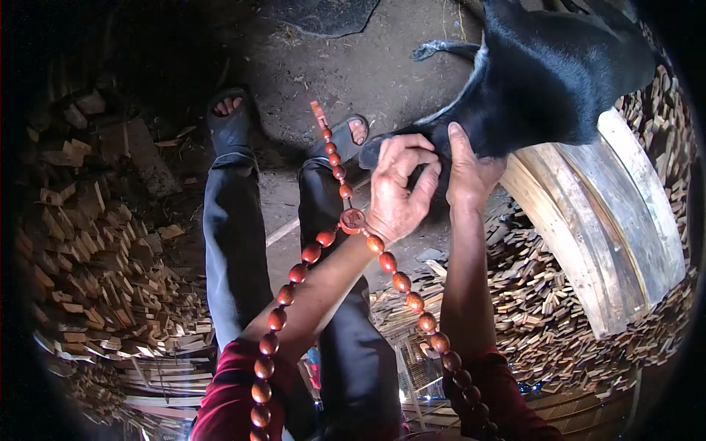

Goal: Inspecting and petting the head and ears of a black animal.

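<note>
A black, short-haired animal hide (551, 81) stretches across the upper right, with a pale edge on its left side and a thin leg-like strip sticking out. My left hand (401, 187) is closed at its lower left end, fingers curled and pinching the hide there. Just to the right, my right hand (471, 176) grips the lower edge, thumb laid on top and fingers mostly hidden beneath. A string of red-brown beads (401, 281) with a round pendant (352, 220) hangs in front of the view, over my left wrist. Whether the hide still covers a body, I cannot tell.
Curved pale wooden slabs (573, 235) lie under the hide at right. Stacked split wood pieces (125, 264) pile up at left, and more (529, 287) at right. My sandalled feet (232, 121) stand on the bare dirt floor (309, 73). A dark flat piece (323, 15) lies at the top.
</note>
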Motion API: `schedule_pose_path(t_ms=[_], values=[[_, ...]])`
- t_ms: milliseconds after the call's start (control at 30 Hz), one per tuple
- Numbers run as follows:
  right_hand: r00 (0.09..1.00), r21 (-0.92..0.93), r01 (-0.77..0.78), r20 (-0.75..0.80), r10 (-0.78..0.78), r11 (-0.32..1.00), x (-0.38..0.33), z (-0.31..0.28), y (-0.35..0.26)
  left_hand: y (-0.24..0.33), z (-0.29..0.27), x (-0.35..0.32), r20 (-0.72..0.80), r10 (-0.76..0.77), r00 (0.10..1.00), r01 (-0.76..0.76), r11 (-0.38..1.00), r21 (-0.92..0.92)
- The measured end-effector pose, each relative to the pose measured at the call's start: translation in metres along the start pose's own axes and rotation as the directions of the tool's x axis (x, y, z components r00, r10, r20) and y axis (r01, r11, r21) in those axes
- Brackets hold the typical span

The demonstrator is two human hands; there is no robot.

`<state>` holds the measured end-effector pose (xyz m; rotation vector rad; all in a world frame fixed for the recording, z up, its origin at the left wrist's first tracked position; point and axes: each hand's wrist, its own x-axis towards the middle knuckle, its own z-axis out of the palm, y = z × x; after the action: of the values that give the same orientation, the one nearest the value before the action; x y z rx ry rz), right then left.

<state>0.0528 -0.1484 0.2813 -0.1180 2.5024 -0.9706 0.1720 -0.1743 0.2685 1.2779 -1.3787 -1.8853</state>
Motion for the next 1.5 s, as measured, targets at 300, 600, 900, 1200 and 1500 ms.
schedule_pose_path(t_ms=[300,600,900,1200,1500], values=[[0.968,0.196,-0.179,0.212,0.136,0.964,-0.001,-0.029,0.014,0.003,0.000,0.021,-0.126,-0.466,0.876,0.452,0.883,-0.125],[0.947,0.344,-0.235,0.290,0.135,0.909,0.003,-0.029,0.012,-0.002,-0.002,0.000,-0.078,-0.051,0.996,0.068,0.969,0.239],[0.949,0.422,-0.249,0.286,0.133,0.872,0.013,-0.032,0.019,0.000,0.001,-0.020,-0.041,-0.021,0.999,0.029,0.983,0.181],[0.927,0.432,-0.323,0.323,0.189,0.842,0.018,-0.038,0.031,0.001,-0.005,-0.020,-0.033,-0.055,0.998,0.059,0.986,0.155],[0.899,0.445,-0.381,0.383,0.212,0.810,0.022,-0.042,0.043,0.002,-0.007,-0.018,-0.047,-0.065,0.997,0.071,0.989,0.130]])
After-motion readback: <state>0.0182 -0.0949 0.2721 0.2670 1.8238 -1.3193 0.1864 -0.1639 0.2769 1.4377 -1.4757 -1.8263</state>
